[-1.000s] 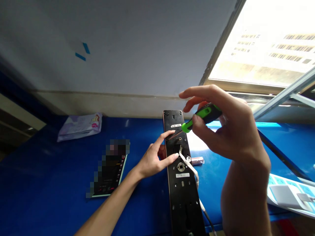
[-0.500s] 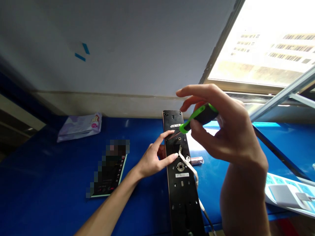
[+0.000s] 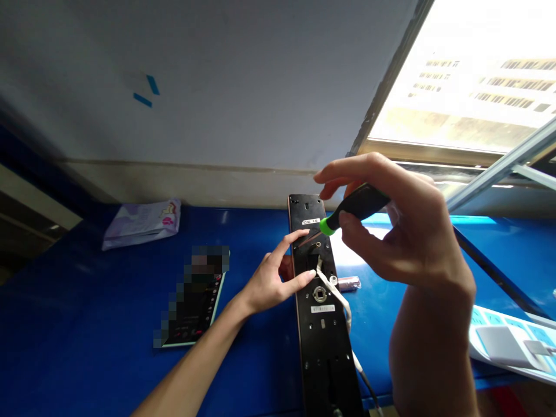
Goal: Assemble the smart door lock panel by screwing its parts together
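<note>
A long black door lock panel point(image 3: 313, 339) lies on the blue table, with screw holes, a square spindle socket and a "CE" label on its upward face. My left hand point(image 3: 271, 281) grips its left edge, index finger and thumb resting on the face. Between the fingers and thumb of my right hand point(image 3: 408, 237) is a screwdriver point(image 3: 358, 205) with a black and green handle. Its shaft slants down to the left, the tip at the panel's left side near my left index finger; any screw there is too small to see. A white-sleeved cable point(image 3: 344, 304) comes out of the panel.
A phone point(image 3: 195, 310) lies left of the panel, and a purple-white packet point(image 3: 141, 223) sits near the wall. To the right are a small wrapped item point(image 3: 349, 284), a metal frame point(image 3: 499, 165) and a power strip point(image 3: 484, 317) with a grey charger point(image 3: 499, 346).
The screwdriver has turned in my right hand: the green stripe along its handle no longer shows, and black faces up. My left hand stays in place on the panel.
</note>
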Tool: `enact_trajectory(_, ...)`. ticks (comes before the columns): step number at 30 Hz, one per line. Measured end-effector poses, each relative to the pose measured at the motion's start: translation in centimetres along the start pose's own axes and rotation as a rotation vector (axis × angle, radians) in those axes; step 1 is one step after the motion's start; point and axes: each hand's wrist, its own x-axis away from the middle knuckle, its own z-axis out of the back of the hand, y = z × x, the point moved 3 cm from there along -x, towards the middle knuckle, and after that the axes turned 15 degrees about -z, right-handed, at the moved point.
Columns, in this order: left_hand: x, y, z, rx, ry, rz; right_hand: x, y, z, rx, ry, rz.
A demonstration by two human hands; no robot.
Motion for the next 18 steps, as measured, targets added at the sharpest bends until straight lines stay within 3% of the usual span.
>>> enact_trajectory(6, 0.06, -0.26, -0.03, 0.012, 0.007, 0.007, -0.21, 0.45, 0.08, 0.091, 0.093, -0.007)
enact_trajectory(13, -0.02, -0.03, 0.00, 0.011, 0.011, 0.002, 0.13, 0.03, 0.15, 0.044, -0.041, -0.039)
enact_trajectory(18, 0.01, -0.25, -0.13, 0.044, 0.008, -0.001, -0.14, 0.27, 0.01, 0.083, 0.065, -0.023)
